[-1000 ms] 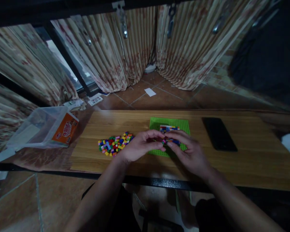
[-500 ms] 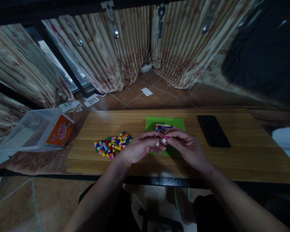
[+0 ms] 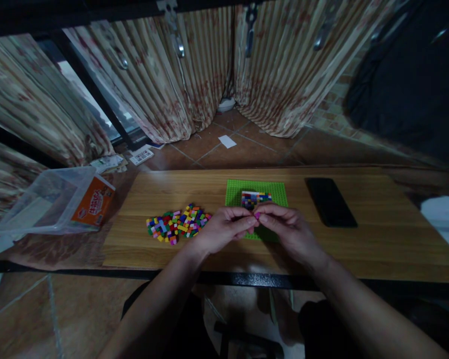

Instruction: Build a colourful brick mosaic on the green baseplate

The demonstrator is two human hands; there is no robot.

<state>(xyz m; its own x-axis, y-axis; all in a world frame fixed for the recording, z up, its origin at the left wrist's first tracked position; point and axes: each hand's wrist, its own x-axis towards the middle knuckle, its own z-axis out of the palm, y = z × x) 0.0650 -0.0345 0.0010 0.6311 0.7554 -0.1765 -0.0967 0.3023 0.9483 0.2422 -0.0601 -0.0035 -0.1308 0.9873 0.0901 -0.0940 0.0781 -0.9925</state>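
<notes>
My left hand [image 3: 224,228] and my right hand [image 3: 290,230] meet fingertip to fingertip over the near edge of a green baseplate [image 3: 256,192] on a wooden table [image 3: 377,239]. Both are pinched together round a tiny pink brick [image 3: 257,216] that shows between the fingertips. On the baseplate, just beyond the hands, stands a small block of mixed-colour bricks [image 3: 255,198]. A pile of loose coloured bricks [image 3: 177,223] lies on the table left of my left hand.
A black phone [image 3: 330,202] lies flat to the right of the baseplate. A clear plastic tub with an orange label [image 3: 60,202] rests off the table's left end. Striped curtains [image 3: 194,70] hang behind over a tiled floor.
The hands rose from the baseplate and now pinch a pink brick between them; a white piece seen half a second ago no longer shows. The view shifted slightly.
</notes>
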